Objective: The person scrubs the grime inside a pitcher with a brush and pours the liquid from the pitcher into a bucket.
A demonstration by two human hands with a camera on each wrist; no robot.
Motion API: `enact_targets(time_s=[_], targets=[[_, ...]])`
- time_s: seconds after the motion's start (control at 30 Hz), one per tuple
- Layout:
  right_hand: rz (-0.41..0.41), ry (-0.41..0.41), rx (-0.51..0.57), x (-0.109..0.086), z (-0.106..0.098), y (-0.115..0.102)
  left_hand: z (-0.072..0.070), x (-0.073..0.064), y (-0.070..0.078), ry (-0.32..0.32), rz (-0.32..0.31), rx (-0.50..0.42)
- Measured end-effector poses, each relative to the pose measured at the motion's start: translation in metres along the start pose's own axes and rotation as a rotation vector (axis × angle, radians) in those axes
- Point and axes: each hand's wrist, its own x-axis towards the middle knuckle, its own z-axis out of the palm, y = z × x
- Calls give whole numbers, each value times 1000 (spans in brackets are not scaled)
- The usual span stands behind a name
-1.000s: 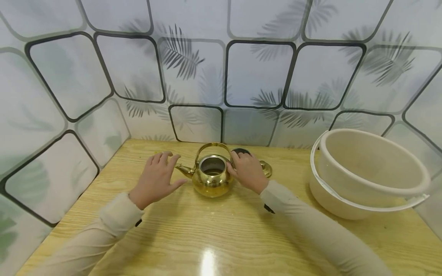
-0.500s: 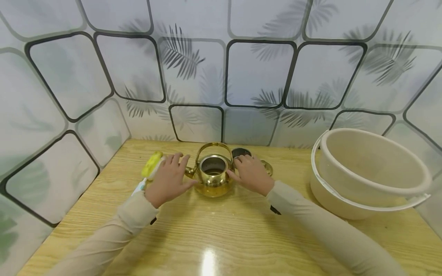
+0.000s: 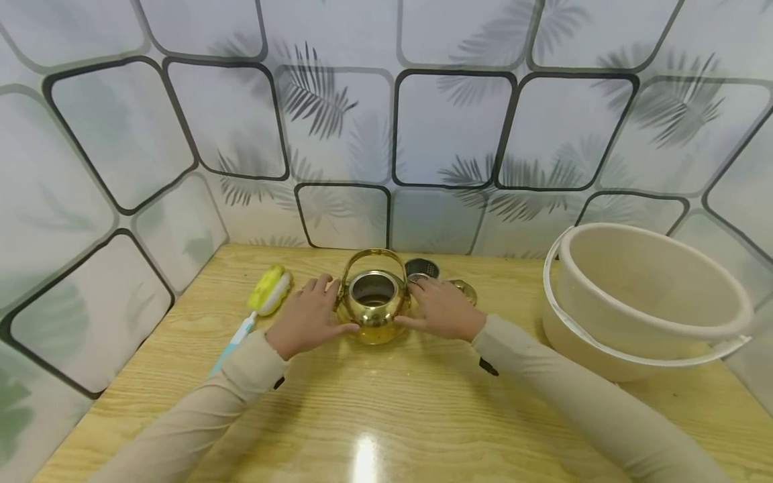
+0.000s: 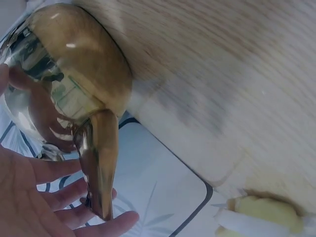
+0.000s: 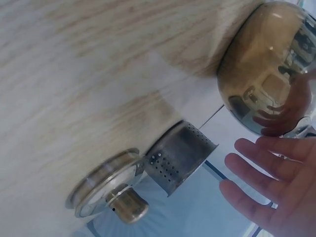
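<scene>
A shiny gold teapot (image 3: 374, 315) with a raised loop handle stands lidless on the wooden table, its round mouth facing up. My left hand (image 3: 308, 318) is at its left side, fingers extended behind the spout (image 4: 101, 163) in the left wrist view; the head view has the spout hidden by this hand. On the other side my right hand (image 3: 443, 310) reaches with straight, spread fingers close to the pot's body. Beyond those fingers, a perforated metal strainer (image 5: 180, 155) and the gold lid (image 5: 111, 182) with its knob lie side by side.
Left of the teapot lies a brush (image 3: 268, 292) with a yellow and white head and a blue-and-white handle. A large cream bucket (image 3: 580, 335) with a white handle stands at the right. Patterned wall panels (image 3: 453, 127) border the table behind and at the left.
My left hand has moved right to the teapot, uncovering the brush. My right hand has shifted slightly right and nearer, showing more of the strainer. The teapot stays in place.
</scene>
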Motion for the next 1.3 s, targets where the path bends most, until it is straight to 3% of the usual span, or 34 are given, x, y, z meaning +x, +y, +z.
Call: enact_targets(time_s=[0.23,0.47,0.77,1.3], targets=[[-30,-61,25,6,0,6,6,2,0,-12,17,-55],[1,-110,146,13,-2,10,6,5,-2,-40,39,4],[-11,-190,338,17,-3,14,4,11,-4,-113,36,-39],[-33,-172,415,20,4,14,10,17,-10,-96,7,-82]])
